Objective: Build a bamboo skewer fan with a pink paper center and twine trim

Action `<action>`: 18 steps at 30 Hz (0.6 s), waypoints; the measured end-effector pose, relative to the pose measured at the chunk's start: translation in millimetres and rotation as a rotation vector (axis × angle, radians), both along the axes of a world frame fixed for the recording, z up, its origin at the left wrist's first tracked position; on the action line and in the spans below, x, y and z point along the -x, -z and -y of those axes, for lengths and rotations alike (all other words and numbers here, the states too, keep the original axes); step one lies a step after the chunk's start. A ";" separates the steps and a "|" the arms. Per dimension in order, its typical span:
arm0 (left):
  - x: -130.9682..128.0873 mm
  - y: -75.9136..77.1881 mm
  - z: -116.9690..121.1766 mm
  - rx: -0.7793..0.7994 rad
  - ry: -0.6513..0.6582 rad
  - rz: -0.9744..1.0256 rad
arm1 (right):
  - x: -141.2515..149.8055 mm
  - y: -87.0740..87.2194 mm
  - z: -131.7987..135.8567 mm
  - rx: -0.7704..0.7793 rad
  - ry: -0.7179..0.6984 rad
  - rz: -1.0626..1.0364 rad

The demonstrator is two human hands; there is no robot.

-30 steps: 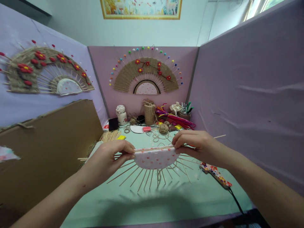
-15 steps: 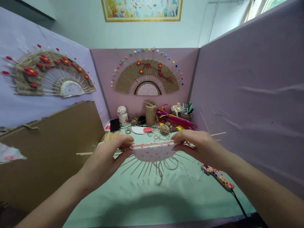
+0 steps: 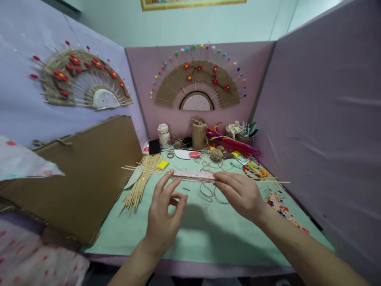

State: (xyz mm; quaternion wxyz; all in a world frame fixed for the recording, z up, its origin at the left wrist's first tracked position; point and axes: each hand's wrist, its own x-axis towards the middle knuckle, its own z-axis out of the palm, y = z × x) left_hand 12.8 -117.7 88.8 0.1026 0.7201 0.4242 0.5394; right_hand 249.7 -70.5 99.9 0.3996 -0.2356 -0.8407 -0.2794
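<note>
A half-round spotted fan piece (image 3: 193, 174) with thin wooden sticks fanning from it is held flat and edge-on above the green table (image 3: 190, 234). My right hand (image 3: 238, 194) pinches its right end with fingers pressed together. My left hand (image 3: 165, 214) is just below its left end, fingers apart, with the index fingertip up near the edge and nothing gripped. A loose loop of twine (image 3: 208, 192) lies on the table under the piece.
A bundle of wooden skewers (image 3: 139, 184) lies at left beside a leaning cardboard sheet (image 3: 80, 174). At the back stand a white jar (image 3: 163, 136), a twine spool (image 3: 199, 135), pipe cleaners (image 3: 235, 145) and a pen cup (image 3: 246, 137). Scissors (image 3: 253, 170) and a patterned tool (image 3: 282, 208) lie at right.
The fan piece has tipped from hanging downward to lying flat and edge-on. My left hand has let go of it and opened. The view has dropped lower.
</note>
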 end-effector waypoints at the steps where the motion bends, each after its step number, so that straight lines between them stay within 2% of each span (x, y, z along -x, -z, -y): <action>1: -0.2 2.0 -1.8 0.077 0.030 0.003 | 1.3 4.6 1.6 0.006 -0.006 0.011; 4: 0.0 2.3 -11.6 0.253 0.101 -0.069 | 3.9 15.6 5.7 0.016 -0.023 0.034; 6: -0.2 2.3 -18.5 0.301 0.126 -0.118 | 4.8 21.7 7.1 0.011 -0.026 0.043; 12: -5.1 12.5 -23.6 0.297 0.143 -0.144 | 7.0 37.6 8.9 0.066 -0.045 0.040; 18: -12.4 20.8 -21.9 0.279 0.064 -0.058 | 9.2 40.3 16.0 0.086 -0.022 0.058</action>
